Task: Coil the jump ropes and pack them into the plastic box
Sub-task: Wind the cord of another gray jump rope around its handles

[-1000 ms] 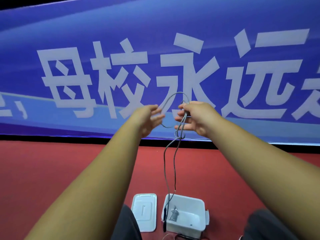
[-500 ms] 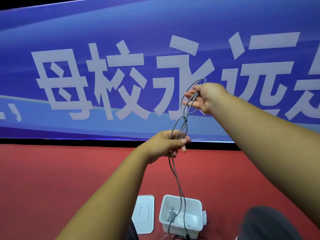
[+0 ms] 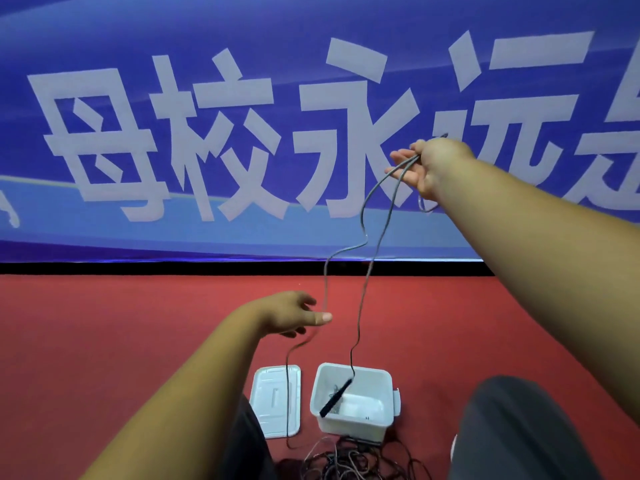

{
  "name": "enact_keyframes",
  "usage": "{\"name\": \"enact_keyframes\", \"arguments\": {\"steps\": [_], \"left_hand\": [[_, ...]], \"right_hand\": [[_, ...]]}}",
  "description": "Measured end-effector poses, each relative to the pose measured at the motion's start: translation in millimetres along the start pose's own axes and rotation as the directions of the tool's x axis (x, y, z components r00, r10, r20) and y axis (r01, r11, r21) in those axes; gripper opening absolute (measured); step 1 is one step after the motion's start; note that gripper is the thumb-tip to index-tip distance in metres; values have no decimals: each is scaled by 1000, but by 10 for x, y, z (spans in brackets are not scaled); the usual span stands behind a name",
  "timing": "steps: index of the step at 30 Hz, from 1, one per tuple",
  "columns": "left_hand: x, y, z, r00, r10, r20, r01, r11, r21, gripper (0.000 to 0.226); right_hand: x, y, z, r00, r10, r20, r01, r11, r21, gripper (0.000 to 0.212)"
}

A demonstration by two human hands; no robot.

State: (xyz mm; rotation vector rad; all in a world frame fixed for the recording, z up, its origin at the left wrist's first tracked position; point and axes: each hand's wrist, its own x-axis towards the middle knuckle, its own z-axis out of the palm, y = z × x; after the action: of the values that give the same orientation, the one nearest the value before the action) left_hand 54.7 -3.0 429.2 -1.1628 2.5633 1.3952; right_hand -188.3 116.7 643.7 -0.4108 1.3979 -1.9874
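Observation:
My right hand (image 3: 427, 168) is raised at the upper right and grips the grey jump rope (image 3: 375, 251) near its top, with a small loop hanging below the palm. Two strands drop from it. One ends in a black handle (image 3: 335, 398) dangling inside the open white plastic box (image 3: 349, 427). The other runs down between the thumb and fingers of my left hand (image 3: 291, 313), which pinches it lightly at mid height, then trails on over the lid. A small grey bundle lies in the box, partly hidden by the handle.
The box's white lid (image 3: 270, 386) lies flat on the red carpet just left of the box. A tangle of more ropes (image 3: 353, 462) sits on the floor in front of the box. My dark-trousered knee (image 3: 519, 427) is at the lower right. A blue banner wall stands behind.
My right hand has lifted up and to the right with the rope. My left hand has dropped lower and to the left along one strand. The loops have pulled out into long strands.

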Motion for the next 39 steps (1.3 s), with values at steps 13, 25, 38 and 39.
{"name": "enact_keyframes", "arguments": {"steps": [13, 25, 38, 39], "left_hand": [[161, 1014, 197, 942, 278, -190, -327, 890, -319, 77], [-18, 1172, 152, 939, 288, -189, -332, 617, -713, 12], [225, 1232, -409, 946, -83, -314, -265, 365, -893, 35], [249, 1179, -459, 941, -110, -320, -263, 359, -896, 30]], "right_hand": [[-41, 303, 310, 981, 104, 165, -120, 988, 92, 26], [282, 432, -64, 971, 193, 141, -170, 972, -160, 70], [-159, 2117, -509, 606, 550, 574, -318, 830, -458, 108], [-183, 2176, -502, 601, 533, 596, -298, 841, -452, 105]]}}
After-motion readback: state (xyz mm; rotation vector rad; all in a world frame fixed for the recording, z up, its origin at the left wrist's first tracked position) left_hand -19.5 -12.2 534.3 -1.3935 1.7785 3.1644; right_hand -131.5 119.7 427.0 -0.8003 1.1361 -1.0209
